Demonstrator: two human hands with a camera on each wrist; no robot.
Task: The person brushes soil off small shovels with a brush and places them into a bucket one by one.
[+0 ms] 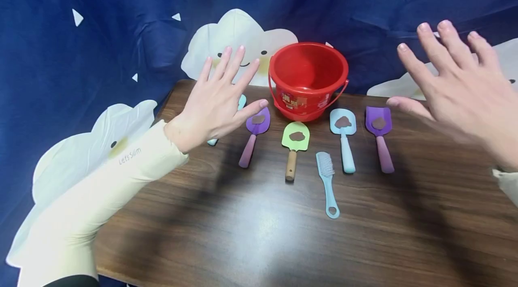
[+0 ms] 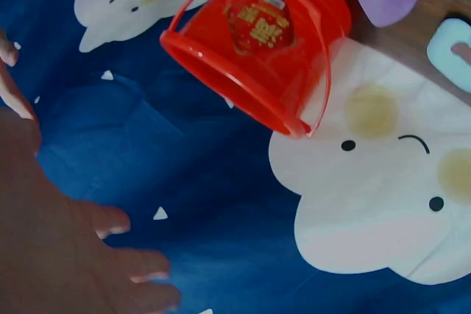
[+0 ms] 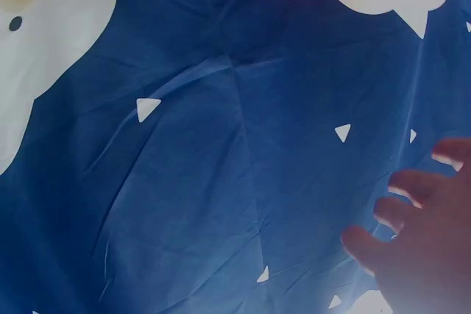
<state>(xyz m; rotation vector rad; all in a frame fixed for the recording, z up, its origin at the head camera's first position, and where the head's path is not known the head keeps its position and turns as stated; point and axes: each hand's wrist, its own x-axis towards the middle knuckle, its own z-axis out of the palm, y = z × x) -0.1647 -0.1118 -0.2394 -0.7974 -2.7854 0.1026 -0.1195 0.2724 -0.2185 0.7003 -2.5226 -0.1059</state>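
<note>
Fingers spread, the left hand (image 1: 214,105) hovers near a rounded purple shovel (image 1: 263,126) and the right hand (image 1: 465,82) near a square-ended purple shovel (image 1: 379,132), a red bucket (image 1: 309,75) between them.

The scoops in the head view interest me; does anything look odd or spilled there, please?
Irregular brown patches on the scoops look odd, like dirt, though I cannot tell what they are. No spill shows on the table.

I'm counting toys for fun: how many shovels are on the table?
5, left to right: light-blue shovel mostly behind the left hand, purple shovel, green shovel, second light-blue shovel, second purple shovel. More may be hidden.
</note>
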